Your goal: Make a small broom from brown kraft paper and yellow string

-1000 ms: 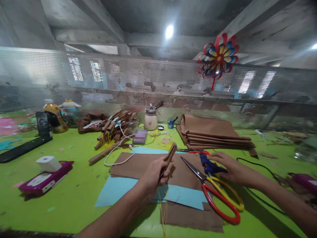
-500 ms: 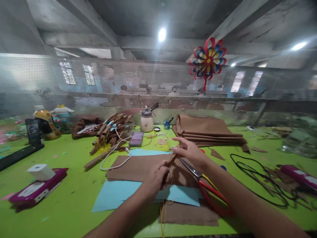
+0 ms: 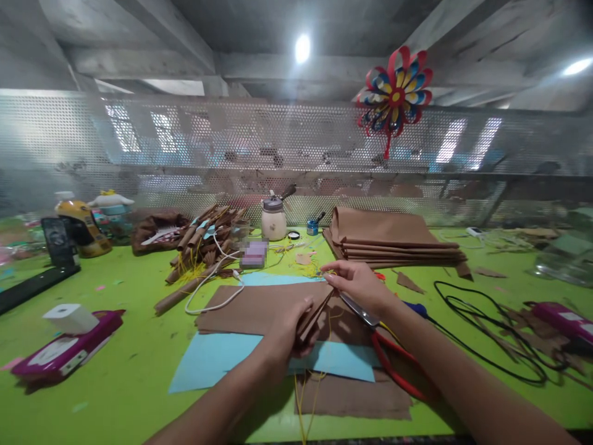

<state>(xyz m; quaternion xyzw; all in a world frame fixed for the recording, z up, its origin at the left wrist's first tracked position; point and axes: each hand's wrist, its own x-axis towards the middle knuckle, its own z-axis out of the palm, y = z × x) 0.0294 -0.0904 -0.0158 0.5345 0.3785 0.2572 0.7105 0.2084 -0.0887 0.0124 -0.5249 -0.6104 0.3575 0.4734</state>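
My left hand [image 3: 291,330] is closed around a pleated strip of brown paper [image 3: 317,315], its folds slightly fanned. At the paper's upper tip, the fingers of my right hand [image 3: 356,284] pinch together, apparently on the tip or a thread; the fingertips partly hide it. Yellow thread [image 3: 303,402] trails down below the paper. Red-handled scissors [image 3: 364,311] lie under my right wrist, blades toward the paper. Beneath my hands are a brown paper sheet [image 3: 245,306], light blue paper [image 3: 208,361] and another brown piece [image 3: 352,395].
Folded brown paper [image 3: 384,232] is stacked behind my right hand. Rolled paper pieces [image 3: 194,253] with yellow threads lie back left, near a white cable [image 3: 188,303]. A cream jar [image 3: 273,222] stands at the back. Black cable [image 3: 482,334] curls at right; a purple power strip [image 3: 69,349] sits left.
The pleated brown paper in my left hand now shows more, its folds spread wider. My right hand's fingers have drawn closer together at its tip. The view has shifted slightly.
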